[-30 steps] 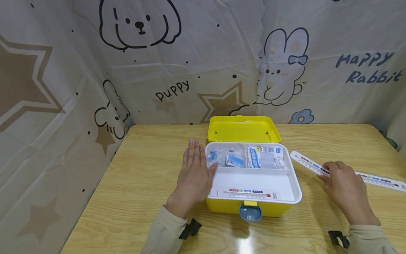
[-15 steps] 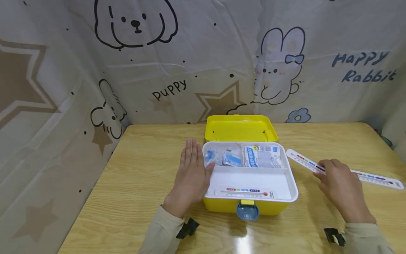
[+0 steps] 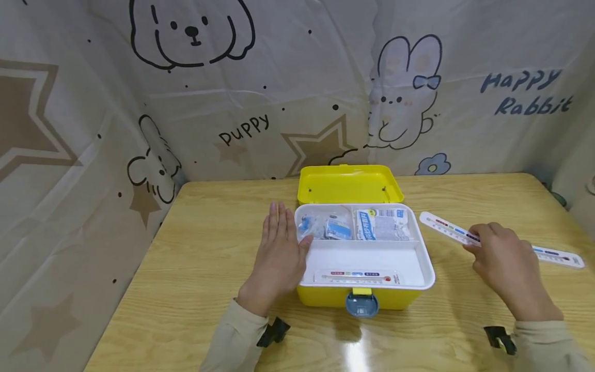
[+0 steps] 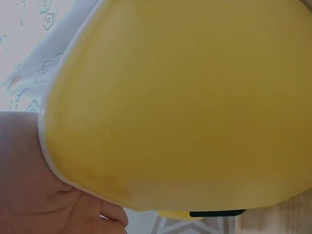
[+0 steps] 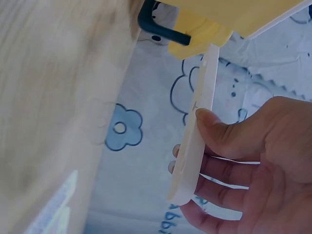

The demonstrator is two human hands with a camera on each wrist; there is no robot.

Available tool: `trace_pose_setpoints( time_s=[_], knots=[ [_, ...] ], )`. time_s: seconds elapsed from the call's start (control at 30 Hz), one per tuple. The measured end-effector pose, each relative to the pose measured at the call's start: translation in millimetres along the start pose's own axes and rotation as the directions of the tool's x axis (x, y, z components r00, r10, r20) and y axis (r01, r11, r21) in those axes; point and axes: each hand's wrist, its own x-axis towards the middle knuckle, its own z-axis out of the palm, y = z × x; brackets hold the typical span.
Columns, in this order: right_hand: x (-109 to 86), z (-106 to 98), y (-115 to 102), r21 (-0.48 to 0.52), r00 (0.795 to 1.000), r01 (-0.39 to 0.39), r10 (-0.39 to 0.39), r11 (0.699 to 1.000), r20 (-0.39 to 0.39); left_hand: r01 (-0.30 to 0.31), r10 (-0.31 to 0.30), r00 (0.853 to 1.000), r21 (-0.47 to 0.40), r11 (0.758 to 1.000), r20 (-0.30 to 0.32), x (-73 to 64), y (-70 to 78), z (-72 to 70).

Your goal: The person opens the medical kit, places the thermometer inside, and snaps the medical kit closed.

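Observation:
A yellow box (image 3: 358, 298) with a white tray (image 3: 367, 256) stands open on the table. My left hand (image 3: 282, 253) rests flat along the box's left side, fingers straight, thumb at the tray rim. In my right hand (image 3: 506, 271), thumb and fingers grip a white strip thermometer (image 5: 195, 141), tilted above the table to the right of the box. A second strip thermometer (image 3: 558, 257) lies on the table beyond that hand, partly hidden by it. Another thermometer (image 3: 358, 277) lies in the tray's front compartment.
Behind the tray, the yellow lid (image 3: 350, 185) is folded back. Its rear compartments hold clear packets with blue items (image 3: 337, 227) and a white-and-blue packet (image 3: 383, 225). A grey-blue latch (image 3: 361, 305) hangs at the front. A printed cloth (image 3: 260, 93) hangs behind the table.
The head view has shifted slightly. My right hand has moved a little to the right with its thermometer. My left hand stays against the box.

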Motion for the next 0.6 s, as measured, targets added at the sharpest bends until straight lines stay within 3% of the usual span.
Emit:
trace_pose_setpoints(
  time_s=[0.3, 0.6],
  knots=[
    [10.3, -14.1, -7.5, -0.008, 0.999, 0.051, -0.052, 0.999, -0.011, 0.013, -0.013, 1.000, -0.006, 1.000, 0.005, 0.3, 1.0, 1.3],
    [15.8, -26.6, -23.7, 0.025, 0.999, 0.015, -0.016, 1.000, 0.032, -0.002, 0.001, 1.000, 0.040, 0.999, 0.021, 1.3, 1.4, 1.1]
  ],
)
